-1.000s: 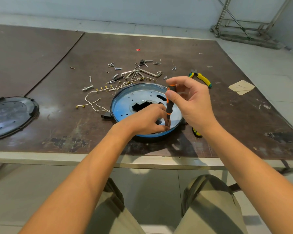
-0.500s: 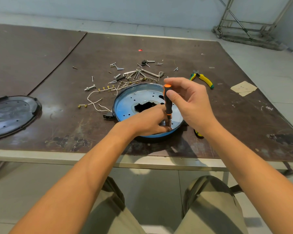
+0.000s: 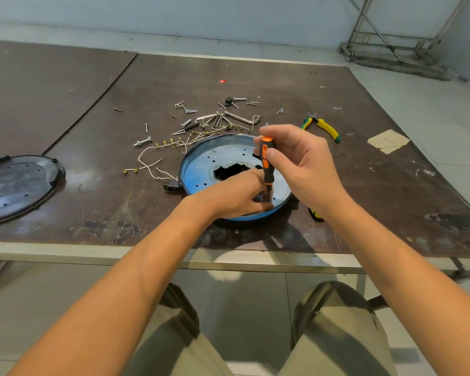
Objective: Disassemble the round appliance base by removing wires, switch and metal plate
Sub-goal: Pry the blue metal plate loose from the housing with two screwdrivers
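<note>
The round appliance base point(image 3: 201, 169) lies near the table's front edge, with a shiny metal plate inside a blue rim and a dark jagged hole at its centre. My right hand point(image 3: 301, 164) grips an orange-and-black screwdriver point(image 3: 267, 161), held upright with its tip down at the near side of the plate. My left hand point(image 3: 236, 194) rests on the plate at the tip and pinches the spot where the tip stands; what it pinches is hidden. White wires point(image 3: 152, 164) with brass terminals trail from the base's left side, beside a small black switch point(image 3: 171, 187).
Loose screws, bolts and hex keys point(image 3: 217, 118) lie behind the base. Yellow-green pliers point(image 3: 323, 126) sit at the back right, another yellow-handled tool point(image 3: 315, 214) under my right wrist. A black round cover point(image 3: 17, 185) lies far left. A paper scrap point(image 3: 388, 141) is at the right.
My right hand has turned the screwdriver a little on the spot. The left hand has stayed at the tip. The view has shifted slightly.
</note>
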